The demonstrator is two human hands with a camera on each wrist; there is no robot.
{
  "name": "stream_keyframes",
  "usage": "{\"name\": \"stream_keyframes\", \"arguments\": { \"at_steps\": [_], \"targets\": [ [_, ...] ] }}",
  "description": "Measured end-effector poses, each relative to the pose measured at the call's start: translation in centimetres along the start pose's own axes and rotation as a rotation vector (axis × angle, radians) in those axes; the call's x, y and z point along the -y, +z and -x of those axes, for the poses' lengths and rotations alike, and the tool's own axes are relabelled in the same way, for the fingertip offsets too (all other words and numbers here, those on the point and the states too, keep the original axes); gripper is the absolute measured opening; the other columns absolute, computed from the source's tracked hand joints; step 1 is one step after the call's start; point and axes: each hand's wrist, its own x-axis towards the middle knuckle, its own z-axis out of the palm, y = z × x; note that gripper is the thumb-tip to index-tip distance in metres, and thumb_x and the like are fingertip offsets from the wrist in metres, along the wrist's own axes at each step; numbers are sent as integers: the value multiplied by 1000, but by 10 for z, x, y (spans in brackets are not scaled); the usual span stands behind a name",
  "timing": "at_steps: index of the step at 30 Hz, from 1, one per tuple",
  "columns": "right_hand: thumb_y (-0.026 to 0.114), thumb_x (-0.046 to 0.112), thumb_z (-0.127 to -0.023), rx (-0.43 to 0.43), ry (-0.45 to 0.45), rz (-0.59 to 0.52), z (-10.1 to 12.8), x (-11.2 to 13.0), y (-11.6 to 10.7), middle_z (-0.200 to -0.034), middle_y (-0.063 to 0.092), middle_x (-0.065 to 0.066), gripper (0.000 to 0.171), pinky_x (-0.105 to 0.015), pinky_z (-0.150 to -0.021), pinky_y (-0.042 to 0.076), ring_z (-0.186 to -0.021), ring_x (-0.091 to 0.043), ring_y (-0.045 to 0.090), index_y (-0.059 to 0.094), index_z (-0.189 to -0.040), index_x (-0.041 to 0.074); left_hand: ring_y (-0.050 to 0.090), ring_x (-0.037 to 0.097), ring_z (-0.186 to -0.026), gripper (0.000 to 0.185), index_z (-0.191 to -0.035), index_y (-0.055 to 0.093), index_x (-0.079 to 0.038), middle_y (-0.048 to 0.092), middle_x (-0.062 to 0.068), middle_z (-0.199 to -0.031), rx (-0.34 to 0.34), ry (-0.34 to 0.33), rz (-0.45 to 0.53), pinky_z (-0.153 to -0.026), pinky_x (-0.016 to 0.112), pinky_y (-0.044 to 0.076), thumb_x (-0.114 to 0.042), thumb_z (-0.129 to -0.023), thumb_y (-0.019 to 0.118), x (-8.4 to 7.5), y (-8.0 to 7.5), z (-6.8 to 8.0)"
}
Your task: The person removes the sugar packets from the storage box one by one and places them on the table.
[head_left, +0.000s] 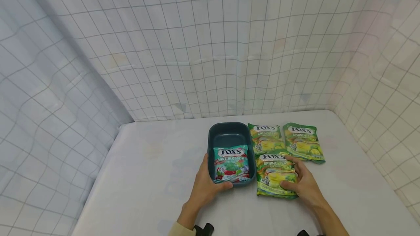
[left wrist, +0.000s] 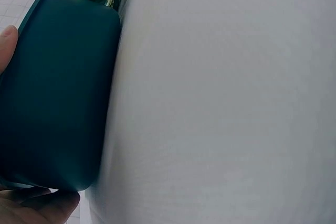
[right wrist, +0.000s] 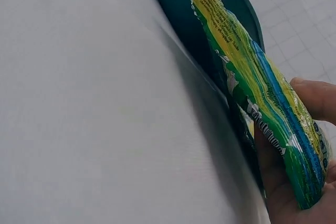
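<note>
My left hand (head_left: 206, 183) grips the near left corner of a dark teal rectangular tub (head_left: 228, 139), thumb at the front and fingers along the side. In the left wrist view, the tub's wall (left wrist: 58, 87) stands between thumb and fingertips. Inside the tub's near half lies a teal Fox's Mint Blossom candy bag (head_left: 231, 163). My right hand (head_left: 306, 183) holds a green and yellow Fox's Spring Tea candy bag (head_left: 273, 174) by its right side, just right of the tub. The right wrist view shows this bag (right wrist: 262, 98) between thumb and fingers, with a shadow under it.
Behind the held bag, two more Spring Tea bags lie on the white table (head_left: 147, 177), one left (head_left: 265, 137) beside the tub and another right (head_left: 303, 143). White gridded curtains (head_left: 223, 46) enclose the table at the back and sides.
</note>
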Motion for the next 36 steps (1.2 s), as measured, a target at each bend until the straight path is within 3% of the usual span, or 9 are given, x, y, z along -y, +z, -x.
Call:
{"name": "stream_keyframes", "arguments": {
  "at_steps": [2, 5, 11, 15, 17, 22, 27, 32, 36],
  "targets": [
    [83, 3, -84, -4, 1, 1, -1, -3, 2, -161, 28, -25, 89, -17, -89, 50, -121, 1, 53, 31, -156, 6, 49, 26, -133, 118, -160, 24, -13, 52, 9, -145, 0, -5, -5, -109, 56, 39, -33, -70, 97, -1, 0, 0],
    [84, 1, -82, -10, 12, -8, -2, -5, 3, -161, 29, -25, 90, -21, -86, 52, -116, 5, 54, 32, -156, 6, 49, 26, -133, 119, -160, 23, -13, 51, 9, -145, 0, -12, -12, -109, 56, 39, -33, -69, 97, -2, 0, 0],
    [85, 0, -80, -26, 72, -25, -2, -8, 5, -155, 38, -24, 94, -25, -85, 54, -111, -6, 60, 32, -156, 8, 49, 27, -132, 116, -159, 25, -16, 52, 10, -145, 2, -3, -10, -109, 57, 39, -33, -70, 97, -1, -1, 1],
    [87, 5, -80, -47, 105, 26, -4, -9, 9, -148, 47, -22, 93, -26, -88, 53, -111, -13, 62, 34, -156, 12, 49, 26, -132, 117, -159, 24, -20, 52, 10, -145, 0, -9, -11, -109, 56, 39, -33, -69, 97, -3, -2, 1],
    [87, 6, -80, -51, 124, 79, -5, -7, 10, -150, 45, -23, 92, -36, -99, 50, -122, -25, 58, 35, -156, 13, 49, 26, -132, 118, -159, 24, -19, 52, 10, -145, -2, -13, -8, -109, 56, 39, -33, -68, 98, -4, -2, 2],
    [88, 8, -78, -52, 141, 220, -6, -2, 12, -153, 39, -26, 94, -57, -106, 41, -137, -45, 42, 35, -156, 11, 48, 27, -133, 119, -160, 23, -12, 50, 10, -147, 1, -13, -11, -109, 56, 39, -32, -69, 97, -3, -1, 1],
    [88, 10, -79, -59, 122, 289, -4, 0, 14, -150, 40, -25, 95, -56, -108, 37, -134, -41, 42, 34, -157, 7, 47, 26, -134, 121, -161, 22, -14, 49, 10, -148, 0, -30, -19, -110, 56, 38, -34, -69, 97, -5, -1, 2],
    [87, 9, -79, -70, 135, 302, -2, 0, 15, -147, 41, -25, 96, -54, -104, 42, -128, -41, 47, 31, -157, 6, 47, 26, -135, 121, -161, 21, -13, 48, 11, -149, -1, -36, -27, -111, 56, 38, -34, -70, 97, -5, -1, 1],
    [87, 12, -81, -71, 111, 265, 0, 1, 12, -153, 35, -27, 97, -55, -115, 31, -140, -46, 35, 27, -157, 2, 48, 27, -134, 119, -161, 22, -12, 49, 11, -148, 0, -36, -21, -111, 56, 38, -33, -70, 97, -6, -1, 1]
  ]
}}
